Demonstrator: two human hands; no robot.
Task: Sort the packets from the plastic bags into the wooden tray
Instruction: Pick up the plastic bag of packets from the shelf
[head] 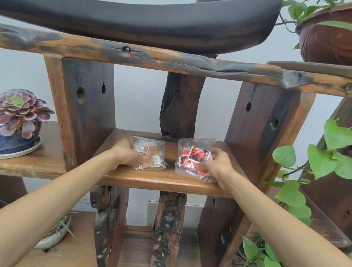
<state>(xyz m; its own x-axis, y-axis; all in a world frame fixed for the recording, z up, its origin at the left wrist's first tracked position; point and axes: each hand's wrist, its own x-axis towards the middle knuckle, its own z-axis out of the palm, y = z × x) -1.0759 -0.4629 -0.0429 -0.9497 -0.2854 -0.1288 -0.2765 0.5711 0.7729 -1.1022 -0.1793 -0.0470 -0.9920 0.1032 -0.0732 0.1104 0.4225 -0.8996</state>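
Two clear plastic zip bags lie side by side on the middle wooden shelf (167, 181). The left bag (151, 154) holds brown and white packets. The right bag (192, 157) holds red, black and white packets. My left hand (125, 153) grips the left edge of the brown-packet bag, thumb and fingers curled round it. Over at the red-packet bag, my right hand (218, 165) grips the right side, fingers pinching the plastic. Both bags rest on the shelf. No wooden tray is in view.
Thick wooden uprights (82, 109) (262, 127) flank the shelf bay, with a post (179, 106) behind. A succulent in a blue pot (13, 129) stands at left. Green vine leaves (324, 157) hang at right. A dark curved board (137, 18) lies on top.
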